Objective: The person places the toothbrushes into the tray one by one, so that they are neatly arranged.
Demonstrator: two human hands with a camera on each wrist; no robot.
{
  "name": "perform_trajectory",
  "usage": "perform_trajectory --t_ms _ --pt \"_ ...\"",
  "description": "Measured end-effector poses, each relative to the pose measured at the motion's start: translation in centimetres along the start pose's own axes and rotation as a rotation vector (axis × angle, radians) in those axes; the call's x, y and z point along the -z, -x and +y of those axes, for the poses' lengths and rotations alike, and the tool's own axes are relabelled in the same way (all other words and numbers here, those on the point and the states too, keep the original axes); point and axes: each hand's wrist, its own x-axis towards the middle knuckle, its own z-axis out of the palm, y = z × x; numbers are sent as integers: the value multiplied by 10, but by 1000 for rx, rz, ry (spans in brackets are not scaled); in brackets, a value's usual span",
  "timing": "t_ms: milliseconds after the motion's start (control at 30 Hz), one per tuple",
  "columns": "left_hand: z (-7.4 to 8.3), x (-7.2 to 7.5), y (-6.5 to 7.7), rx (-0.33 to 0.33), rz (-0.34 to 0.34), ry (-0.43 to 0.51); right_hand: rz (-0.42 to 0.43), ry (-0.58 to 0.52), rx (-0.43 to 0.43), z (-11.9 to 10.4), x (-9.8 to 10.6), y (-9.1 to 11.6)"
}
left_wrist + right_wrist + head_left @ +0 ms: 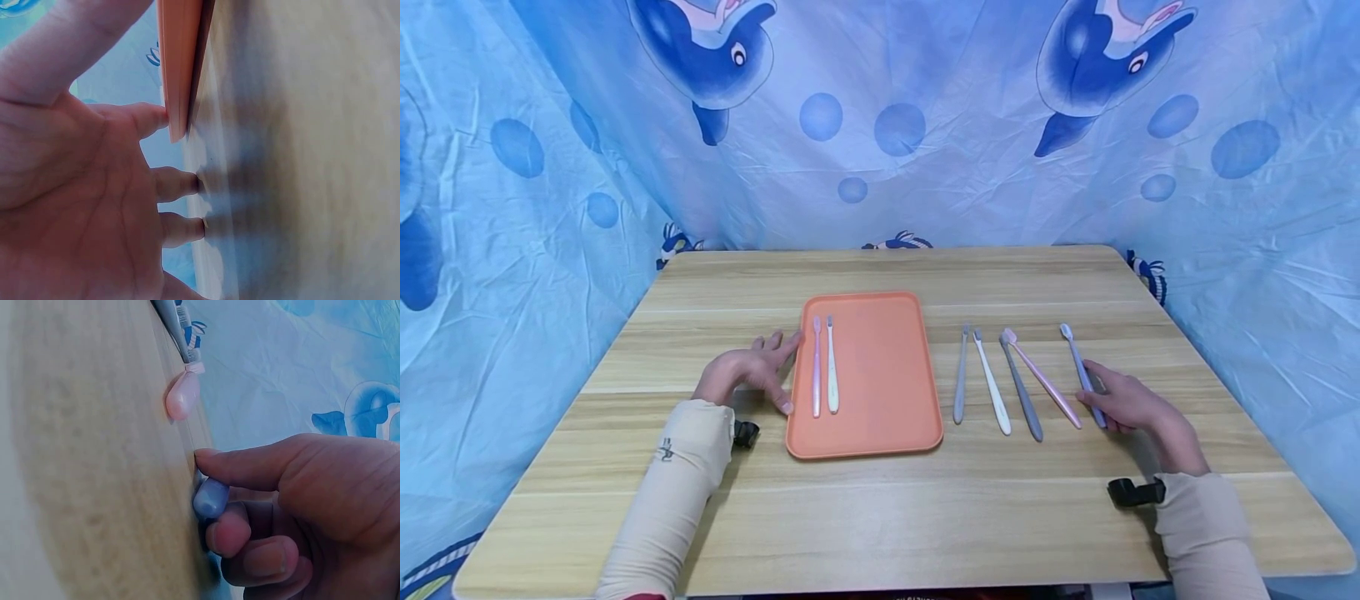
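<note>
My right hand (1133, 402) pinches a blue toothbrush (1076, 355) by its handle, between the thumb and curled fingers. In the right wrist view the rounded handle end (210, 499) shows between them, close over the table. My left hand (751, 368) has its fingers spread at the left side of an orange tray (883, 375); thumb and index finger touch the rim. On the tray's left part lie a pink toothbrush (817, 371) and a white toothbrush (832, 371), side by side.
Between tray and right hand lie a grey-blue toothbrush (961, 379), a white toothbrush (992, 385), a dark grey toothbrush (1023, 393) and a slanted pink toothbrush (1047, 383). The wooden table (865, 525) meets a blue dolphin-print curtain (865, 75) at the back and sides.
</note>
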Motion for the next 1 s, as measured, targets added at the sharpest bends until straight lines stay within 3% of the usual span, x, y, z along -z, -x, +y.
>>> perform_trajectory --t_ms 533,1000 --pt "0 1 0 -6 5 -11 54 -51 66 -2 3 0" --pt "2 1 1 -10 5 -36 90 -128 154 -25 10 -1"
